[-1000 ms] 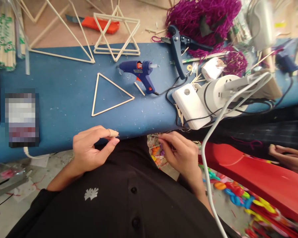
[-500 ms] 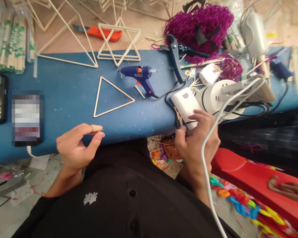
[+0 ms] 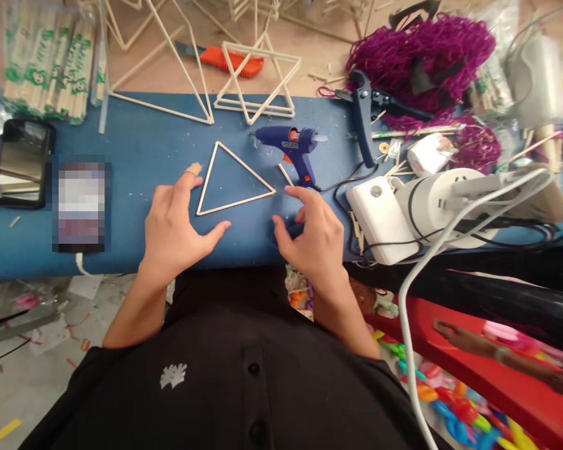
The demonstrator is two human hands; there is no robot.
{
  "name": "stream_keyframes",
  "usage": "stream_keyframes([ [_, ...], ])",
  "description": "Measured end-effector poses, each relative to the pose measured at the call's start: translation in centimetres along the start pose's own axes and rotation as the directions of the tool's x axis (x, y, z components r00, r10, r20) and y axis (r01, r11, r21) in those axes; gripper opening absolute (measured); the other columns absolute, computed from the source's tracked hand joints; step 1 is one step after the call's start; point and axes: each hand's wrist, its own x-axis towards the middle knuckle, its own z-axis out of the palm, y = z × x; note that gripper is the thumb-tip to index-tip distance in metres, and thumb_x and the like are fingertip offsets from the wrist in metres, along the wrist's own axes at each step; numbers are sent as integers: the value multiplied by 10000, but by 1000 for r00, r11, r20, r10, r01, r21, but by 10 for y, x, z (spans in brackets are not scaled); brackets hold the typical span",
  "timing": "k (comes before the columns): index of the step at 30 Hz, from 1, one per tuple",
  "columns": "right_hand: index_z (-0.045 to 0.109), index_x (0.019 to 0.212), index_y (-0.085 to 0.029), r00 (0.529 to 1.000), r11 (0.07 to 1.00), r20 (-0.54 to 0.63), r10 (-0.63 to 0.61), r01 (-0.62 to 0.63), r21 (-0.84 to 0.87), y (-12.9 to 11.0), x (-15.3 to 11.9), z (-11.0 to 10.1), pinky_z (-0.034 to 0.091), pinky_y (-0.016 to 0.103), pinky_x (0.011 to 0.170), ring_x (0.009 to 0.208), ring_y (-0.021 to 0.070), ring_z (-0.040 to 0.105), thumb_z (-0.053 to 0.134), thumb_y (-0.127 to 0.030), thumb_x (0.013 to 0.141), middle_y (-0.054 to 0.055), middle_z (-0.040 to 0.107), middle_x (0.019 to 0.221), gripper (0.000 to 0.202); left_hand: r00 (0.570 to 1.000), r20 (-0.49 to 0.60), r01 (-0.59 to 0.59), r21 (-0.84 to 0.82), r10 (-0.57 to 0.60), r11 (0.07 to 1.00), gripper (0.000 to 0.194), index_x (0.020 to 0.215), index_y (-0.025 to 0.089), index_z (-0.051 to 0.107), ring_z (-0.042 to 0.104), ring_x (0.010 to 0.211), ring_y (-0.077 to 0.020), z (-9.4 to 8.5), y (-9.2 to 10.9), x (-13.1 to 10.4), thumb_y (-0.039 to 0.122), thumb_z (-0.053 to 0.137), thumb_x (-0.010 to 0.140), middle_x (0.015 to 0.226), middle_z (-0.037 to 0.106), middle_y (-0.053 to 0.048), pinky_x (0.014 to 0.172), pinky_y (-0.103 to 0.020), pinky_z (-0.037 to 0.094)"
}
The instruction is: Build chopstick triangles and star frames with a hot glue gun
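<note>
A triangle of thin wooden sticks [image 3: 245, 202] lies flat on the blue table cover [image 3: 136, 144]. At its left corner is my left hand [image 3: 176, 225], thumb and fingers spread, a bandage on one fingertip. My right hand [image 3: 314, 234] hovers by the triangle's right corner, index finger and thumb apart, with nothing between them. Just beyond it lies a blue hot glue gun [image 3: 288, 147], with a short stick [image 3: 286, 174] beside it. A star-shaped stick frame [image 3: 258, 87] stands behind the triangle.
Left are two phones [image 3: 23, 162] and bagged chopsticks [image 3: 51, 69]. An orange cutter [image 3: 232, 60] lies at the back. To the right are blue-handled cutters [image 3: 363, 119], purple string [image 3: 422, 56], a white power bank [image 3: 380, 219] and a hanging white cable [image 3: 410, 281]. Another person's hand [image 3: 464, 337] is at lower right.
My right hand has left the white power bank and moved left to the triangle. My left hand has gone from a pinch to spread fingers, moving up to the triangle's left corner.
</note>
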Motion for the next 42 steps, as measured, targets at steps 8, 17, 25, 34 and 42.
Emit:
stream_keyframes([
  [8, 539, 1491, -189, 985, 999, 167, 47, -49, 8, -1, 24, 14, 669, 410, 858, 1233, 311, 788, 644, -275, 986, 130, 774, 1448, 522, 999, 44, 20, 23, -21, 1000, 1052, 1714, 284, 379, 659, 1257, -377, 2, 1, 13, 406, 925, 824, 1519, 725, -91, 1123, -544, 574],
  [17, 562, 1457, -205, 979, 999, 204, 2, -11, 43, 0, 33, 19, 614, 358, 677, 980, 259, 812, 702, -323, 959, 97, 818, 1331, 530, 1000, 13, -17, 25, 16, 1000, 974, 1679, 245, 418, 640, 1301, -388, 2, -1, 11, 369, 899, 840, 1486, 741, -108, 1166, -586, 528],
  [25, 551, 1455, -232, 969, 968, 203, -138, 89, 235, 7, 30, 13, 603, 303, 631, 675, 151, 706, 787, -409, 960, 37, 839, 1132, 576, 999, 22, -46, -24, 46, 999, 851, 1634, 267, 489, 658, 1342, -371, -11, -10, -1, 367, 878, 883, 1477, 751, -88, 1192, -570, 546],
  [34, 555, 1463, -246, 965, 961, 198, -170, 117, 252, 8, 30, 14, 678, 357, 795, 879, 223, 788, 803, -419, 954, 83, 821, 1211, 592, 1000, 30, 3, -48, -2, 999, 754, 1558, 299, 583, 658, 1335, -374, -9, -12, 2, 414, 873, 871, 1519, 729, -61, 1229, -612, 545],
  [42, 761, 1227, -260, 979, 981, 193, -62, 25, 191, 11, 30, 6, 632, 385, 717, 804, 209, 716, 605, -140, 932, 66, 720, 993, 354, 991, 101, 94, -32, -90, 995, 899, 1700, 350, 441, 612, 1423, -389, -13, -5, 3, 461, 812, 889, 1487, 751, -17, 1258, -705, 523],
])
